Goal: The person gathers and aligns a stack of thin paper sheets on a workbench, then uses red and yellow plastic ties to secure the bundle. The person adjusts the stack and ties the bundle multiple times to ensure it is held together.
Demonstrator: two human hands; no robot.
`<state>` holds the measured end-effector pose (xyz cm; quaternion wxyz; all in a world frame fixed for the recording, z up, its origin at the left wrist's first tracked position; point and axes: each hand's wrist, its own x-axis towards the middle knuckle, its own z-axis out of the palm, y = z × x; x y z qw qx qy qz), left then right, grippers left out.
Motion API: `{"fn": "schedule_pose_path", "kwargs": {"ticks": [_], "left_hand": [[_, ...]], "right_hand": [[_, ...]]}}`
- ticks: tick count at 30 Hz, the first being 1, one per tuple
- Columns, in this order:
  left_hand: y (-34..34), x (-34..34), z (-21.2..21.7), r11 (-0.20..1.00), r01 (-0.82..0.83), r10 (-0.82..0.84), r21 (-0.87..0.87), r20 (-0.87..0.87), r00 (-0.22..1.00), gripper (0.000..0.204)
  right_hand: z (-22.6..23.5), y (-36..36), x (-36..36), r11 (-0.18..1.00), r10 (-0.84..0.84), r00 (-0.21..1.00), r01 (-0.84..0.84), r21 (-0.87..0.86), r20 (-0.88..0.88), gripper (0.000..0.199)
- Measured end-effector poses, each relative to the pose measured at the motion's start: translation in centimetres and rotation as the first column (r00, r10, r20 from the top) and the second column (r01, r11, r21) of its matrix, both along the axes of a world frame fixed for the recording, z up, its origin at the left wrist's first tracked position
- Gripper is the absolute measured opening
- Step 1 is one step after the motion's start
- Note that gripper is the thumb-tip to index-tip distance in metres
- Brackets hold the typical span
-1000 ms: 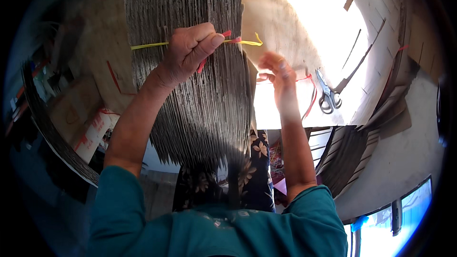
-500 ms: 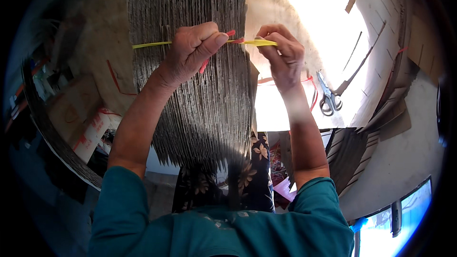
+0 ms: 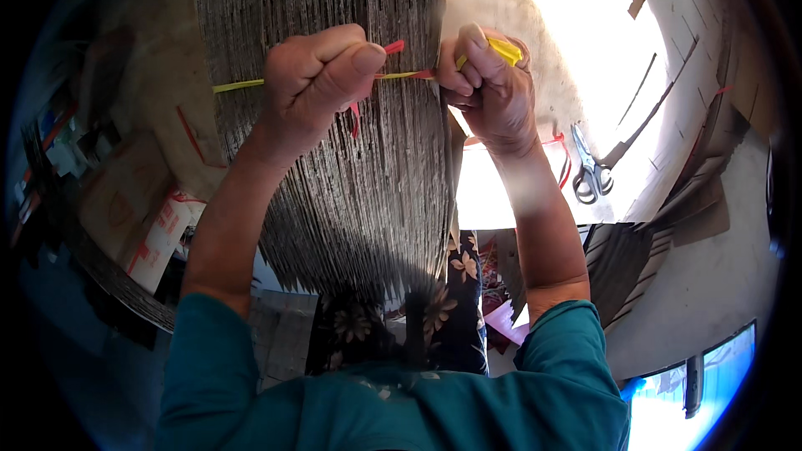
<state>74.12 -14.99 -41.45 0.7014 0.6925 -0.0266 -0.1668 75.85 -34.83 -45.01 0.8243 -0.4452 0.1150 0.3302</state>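
Hands on cardboard stack; strap across stack; scissors right, on floor.

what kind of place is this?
Likely a small cardboard packing workshop: a tall stack of flattened cardboard sheets being bound with yellow strap, scissors on a bare concrete floor, more cardboard pieces lying around.

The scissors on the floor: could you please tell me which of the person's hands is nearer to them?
Right. The right hand grips the yellow strap just left of the scissors; the left hand is farther left, fisted over the cardboard stack.
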Motion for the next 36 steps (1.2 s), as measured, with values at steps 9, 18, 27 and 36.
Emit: {"fn": "schedule_pose_path", "kwargs": {"ticks": [9,18,27,36], "left_hand": [[0.4,0.0,-0.6,0.989,-0.045,0.037,-0.142,-0.057,0.998,0.037],[-0.9,0.1,-0.2,0.998,-0.017,0.001,0.055,0.279,0.960,0.031],[-12.8,1.7,3.7,0.697,-0.090,-0.406,0.712,0.495,0.768,0.022],[-7.7,8.7,5.5,0.780,-0.212,-0.295,0.589,0.644,0.706,0.026]], "right_hand": [[-0.8,-0.1,0.3,0.997,0.048,0.992,-0.040,-0.071,0.116,0.042],[-1.5,0.6,-0.3,0.984,-0.038,0.976,0.073,-0.161,0.213,0.035],[1.3,1.5,-2.6,0.930,-0.348,0.909,0.366,0.035,-0.230,0.006],[-1.4,-0.4,-4.4,0.868,-0.267,0.961,0.273,0.414,-0.072,0.012]]}}
